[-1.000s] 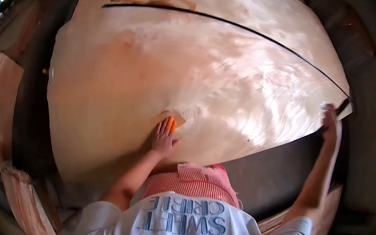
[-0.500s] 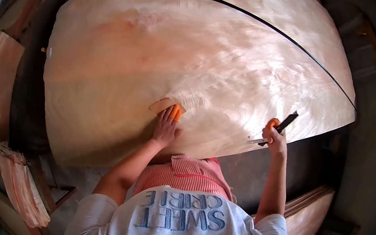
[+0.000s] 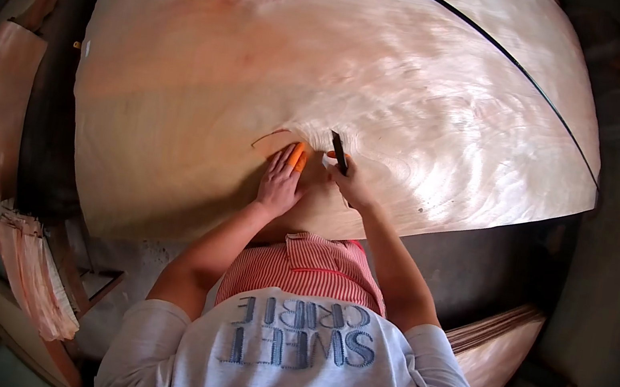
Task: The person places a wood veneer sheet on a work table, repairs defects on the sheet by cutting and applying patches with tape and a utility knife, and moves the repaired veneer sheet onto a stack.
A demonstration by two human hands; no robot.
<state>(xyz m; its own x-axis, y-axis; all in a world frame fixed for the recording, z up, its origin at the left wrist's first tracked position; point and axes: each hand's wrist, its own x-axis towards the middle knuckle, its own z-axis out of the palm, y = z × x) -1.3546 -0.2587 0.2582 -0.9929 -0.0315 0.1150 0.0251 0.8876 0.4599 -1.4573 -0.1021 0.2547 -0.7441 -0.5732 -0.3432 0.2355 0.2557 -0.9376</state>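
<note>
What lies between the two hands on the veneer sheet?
Only bare veneer sheet: the head view shows a narrow gap between left hand and right hand, which holds a knife.

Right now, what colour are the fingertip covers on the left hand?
Orange, on the fingertips of the left hand pressed flat on the veneer sheet. Head view, the only one.

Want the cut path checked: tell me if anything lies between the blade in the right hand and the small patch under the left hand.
Nothing visible does. The right hand holds the dark blade just beside the patch, which the left hand presses onto the veneer sheet. Only bare veneer lies between them.
</note>
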